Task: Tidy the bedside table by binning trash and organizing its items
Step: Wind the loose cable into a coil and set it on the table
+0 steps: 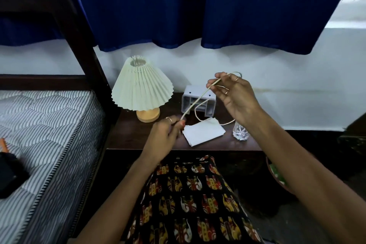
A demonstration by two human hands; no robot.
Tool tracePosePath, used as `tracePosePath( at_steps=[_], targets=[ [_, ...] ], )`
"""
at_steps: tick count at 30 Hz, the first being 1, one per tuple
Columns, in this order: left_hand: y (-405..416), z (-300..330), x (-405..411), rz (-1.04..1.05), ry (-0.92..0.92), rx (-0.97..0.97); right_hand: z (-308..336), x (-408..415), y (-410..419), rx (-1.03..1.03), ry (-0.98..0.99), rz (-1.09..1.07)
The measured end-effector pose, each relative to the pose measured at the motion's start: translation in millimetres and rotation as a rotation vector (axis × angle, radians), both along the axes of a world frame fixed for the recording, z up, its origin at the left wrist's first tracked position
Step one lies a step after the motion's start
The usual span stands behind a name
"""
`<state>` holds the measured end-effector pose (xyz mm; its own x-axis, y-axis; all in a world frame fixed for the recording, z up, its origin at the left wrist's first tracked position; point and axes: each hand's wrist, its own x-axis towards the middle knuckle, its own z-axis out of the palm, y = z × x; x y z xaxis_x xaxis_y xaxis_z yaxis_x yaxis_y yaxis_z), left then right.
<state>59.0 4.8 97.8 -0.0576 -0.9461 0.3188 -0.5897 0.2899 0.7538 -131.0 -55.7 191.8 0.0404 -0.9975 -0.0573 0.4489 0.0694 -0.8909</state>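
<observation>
Above the dark wooden bedside table [138, 136], both hands hold a cream cable [195, 102] stretched between them: the left hand [166, 134] pinches its lower end with curled fingers, and the right hand [233, 95], raised higher, grips a loop of it between thumb and fingers. On the table stand a pleated lamp [141, 85] at the left, a grey plastic organizer [198, 103] at the back, a folded white paper [204, 130] and a crumpled clear bottle [240, 131].
</observation>
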Motion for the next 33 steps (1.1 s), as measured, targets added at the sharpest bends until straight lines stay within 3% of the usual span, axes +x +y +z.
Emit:
tracePosePath(
  at_steps=[4,7,10,16,23,24,28,33],
  targets=[
    [12,55,-15,-0.090,0.268,0.014,5,-22,-4,0.165,-0.040,0.002],
    [18,99,-34,-0.200,0.510,0.061,-4,-26,-2,0.267,0.125,0.049],
    [22,129,-50,-0.267,0.609,0.093,-21,-21,4,0.340,0.279,0.086],
    [28,158,-79,-0.456,0.748,0.190,-34,-13,12,0.134,0.566,0.226],
    [2,184,-84,-0.429,0.954,0.130,-18,-4,12,0.038,0.532,0.410],
    [-4,185,-83,-0.412,0.981,0.116,-21,-3,12,-0.007,0.609,0.394],
    [-28,190,-77,-0.323,0.953,0.038,-31,2,15,-0.279,0.977,0.278],
    [-47,205,-73,-0.214,0.701,-0.073,2,7,21,-0.541,1.138,0.313]
  ],
)
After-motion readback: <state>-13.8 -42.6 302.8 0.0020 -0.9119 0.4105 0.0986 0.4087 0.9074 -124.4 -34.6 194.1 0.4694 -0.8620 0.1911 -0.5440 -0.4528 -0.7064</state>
